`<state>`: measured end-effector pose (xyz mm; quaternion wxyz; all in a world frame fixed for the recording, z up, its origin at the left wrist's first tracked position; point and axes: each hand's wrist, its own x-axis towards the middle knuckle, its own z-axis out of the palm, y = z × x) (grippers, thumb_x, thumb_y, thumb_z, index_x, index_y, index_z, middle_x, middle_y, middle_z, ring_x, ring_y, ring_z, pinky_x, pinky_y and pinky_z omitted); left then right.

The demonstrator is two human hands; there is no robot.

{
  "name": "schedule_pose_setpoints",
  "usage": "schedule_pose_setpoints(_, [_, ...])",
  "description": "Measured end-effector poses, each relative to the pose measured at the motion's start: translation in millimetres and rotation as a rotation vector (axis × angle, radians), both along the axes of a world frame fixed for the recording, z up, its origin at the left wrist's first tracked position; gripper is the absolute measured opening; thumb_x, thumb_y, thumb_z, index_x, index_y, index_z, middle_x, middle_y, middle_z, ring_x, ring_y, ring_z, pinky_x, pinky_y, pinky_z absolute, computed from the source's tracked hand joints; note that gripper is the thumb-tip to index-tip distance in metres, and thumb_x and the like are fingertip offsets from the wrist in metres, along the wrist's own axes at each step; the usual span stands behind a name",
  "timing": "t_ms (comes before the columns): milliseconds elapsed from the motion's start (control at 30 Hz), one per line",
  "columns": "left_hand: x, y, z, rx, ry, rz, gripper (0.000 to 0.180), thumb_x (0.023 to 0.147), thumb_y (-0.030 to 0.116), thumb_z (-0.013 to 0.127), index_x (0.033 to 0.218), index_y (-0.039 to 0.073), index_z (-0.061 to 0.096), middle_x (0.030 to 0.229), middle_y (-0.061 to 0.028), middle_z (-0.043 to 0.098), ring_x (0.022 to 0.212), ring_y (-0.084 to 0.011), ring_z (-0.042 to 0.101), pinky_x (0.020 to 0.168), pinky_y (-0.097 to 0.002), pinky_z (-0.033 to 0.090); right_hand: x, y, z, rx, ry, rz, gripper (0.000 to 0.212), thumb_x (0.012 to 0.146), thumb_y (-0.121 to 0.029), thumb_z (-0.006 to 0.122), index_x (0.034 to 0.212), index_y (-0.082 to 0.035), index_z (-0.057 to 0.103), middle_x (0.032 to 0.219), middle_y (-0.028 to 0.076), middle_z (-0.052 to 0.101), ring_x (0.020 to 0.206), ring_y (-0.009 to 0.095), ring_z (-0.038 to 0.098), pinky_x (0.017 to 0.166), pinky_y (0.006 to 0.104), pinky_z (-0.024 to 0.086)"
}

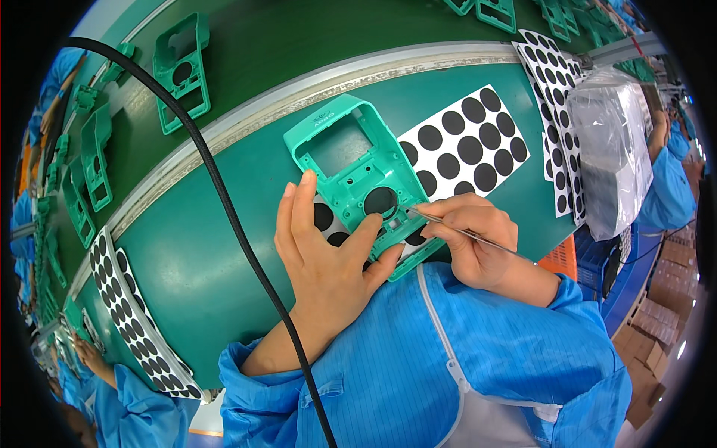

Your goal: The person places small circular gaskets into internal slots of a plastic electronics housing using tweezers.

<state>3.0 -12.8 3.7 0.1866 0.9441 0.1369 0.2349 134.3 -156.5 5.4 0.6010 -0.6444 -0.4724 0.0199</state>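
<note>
A green plastic housing (351, 168) with a square window and a round hole lies on the green table. My left hand (325, 257) steadies it, fingers along its left edge and thumb at its lower end. My right hand (470, 239) pinches thin metal tweezers (448, 226), their tip touching the housing beside the round hole, where a black disc (380, 200) sits. Under the housing lies a white sheet of black round stickers (467, 145).
More sticker sheets lie at the right (556, 89) and lower left (138, 328). Several green housings (183, 71) ride the conveyor behind. A black cable (224, 209) crosses the table. A clear bag (612, 149) sits at right. Other people in blue work on both sides.
</note>
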Motion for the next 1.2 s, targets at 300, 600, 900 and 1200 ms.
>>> schedule_pose_setpoints(300, [-0.7,0.1,0.5,-0.012,0.013,-0.008,0.037,0.066,0.036,0.08,0.096,0.016,0.072,0.146,-0.0319,0.023,0.133,-0.0486,0.024,0.108,-0.0529,0.022,2.9,0.4,1.8,-0.079,-0.087,0.006,0.019,0.067,0.01,0.069,0.083,0.002,0.063,0.089,0.018,0.069,0.069,0.026,0.067,0.054,0.0276,0.052])
schedule_pose_setpoints(600, [0.7,0.0,4.2,0.019,0.022,0.01,0.031,0.069,0.036,0.078,0.093,0.018,0.073,0.143,-0.0315,0.03,0.13,-0.0487,0.029,0.102,-0.0507,0.032,7.4,1.3,3.1,-0.106,-0.204,0.055,0.014,0.077,0.008,0.068,0.085,0.003,0.057,0.091,0.022,0.069,0.065,0.022,0.066,0.052,0.0262,0.052])
schedule_pose_setpoints(900, [0.8,0.2,4.7,0.004,0.027,0.005,0.031,0.067,0.034,0.08,0.093,0.017,0.073,0.144,-0.0313,0.028,0.129,-0.0492,0.029,0.102,-0.0511,0.032,6.4,3.4,3.8,-0.115,-0.251,0.052,0.015,0.075,0.007,0.07,0.083,0.003,0.058,0.088,0.022,0.069,0.064,0.024,0.066,0.053,0.0259,0.052])
schedule_pose_setpoints(1200, [1.0,0.6,4.3,-0.032,0.018,-0.006,0.031,0.068,0.034,0.079,0.093,0.017,0.072,0.145,-0.0307,0.027,0.13,-0.047,0.031,0.101,-0.0486,0.03,2.6,2.4,1.0,-0.128,-0.313,0.006,0.019,0.066,0.006,0.069,0.083,0.0,0.064,0.088,0.017,0.067,0.065,0.025,0.066,0.05,0.0286,0.053])
